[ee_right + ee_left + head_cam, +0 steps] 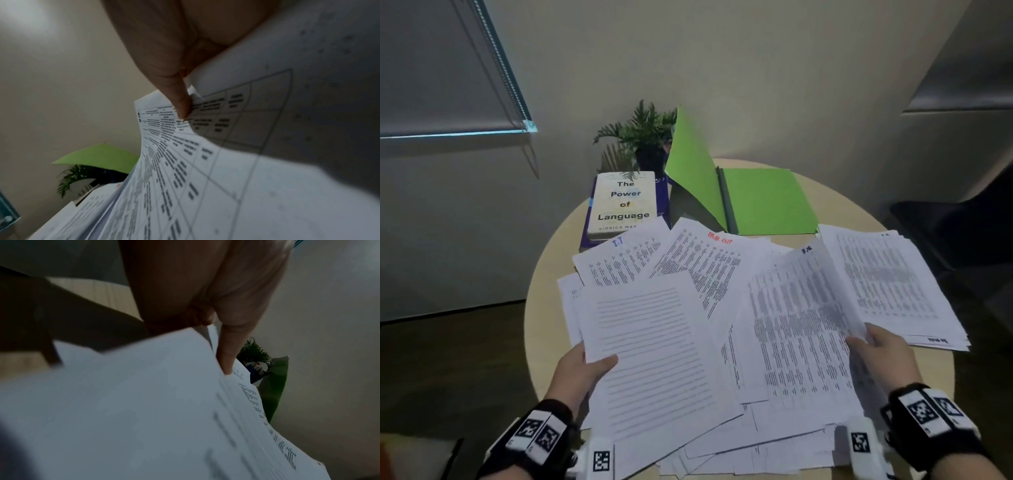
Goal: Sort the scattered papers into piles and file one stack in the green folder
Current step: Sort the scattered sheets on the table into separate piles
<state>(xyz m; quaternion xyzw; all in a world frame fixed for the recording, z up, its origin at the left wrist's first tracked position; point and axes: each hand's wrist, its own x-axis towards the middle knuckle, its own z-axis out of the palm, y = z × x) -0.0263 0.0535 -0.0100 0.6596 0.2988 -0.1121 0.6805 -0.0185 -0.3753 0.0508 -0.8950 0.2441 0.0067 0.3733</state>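
Many printed white sheets (pixel 709 274) lie scattered and overlapping over the round table (pixel 541 281). My left hand (pixel 585 368) pinches the left edge of a lined text sheet (pixel 654 353), thumb on top; the left wrist view shows the same sheet (pixel 133 402) under my thumb. My right hand (pixel 876 349) pinches the right edge of a sheet printed with a table (pixel 801 318), lifted and curling; it fills the right wrist view as the table sheet (pixel 205 170). The green folder (pixel 763 202) lies open at the back, its left cover standing up. A neater pile (pixel 893 284) sits at the right.
A book titled "The Power of Language" (pixel 625 205) rests on another book at the back left. A small potted plant (pixel 643 133) stands behind it by the wall. A dark chair (pixel 955 233) is at the right. A window blind (pixel 448 68) hangs at upper left.
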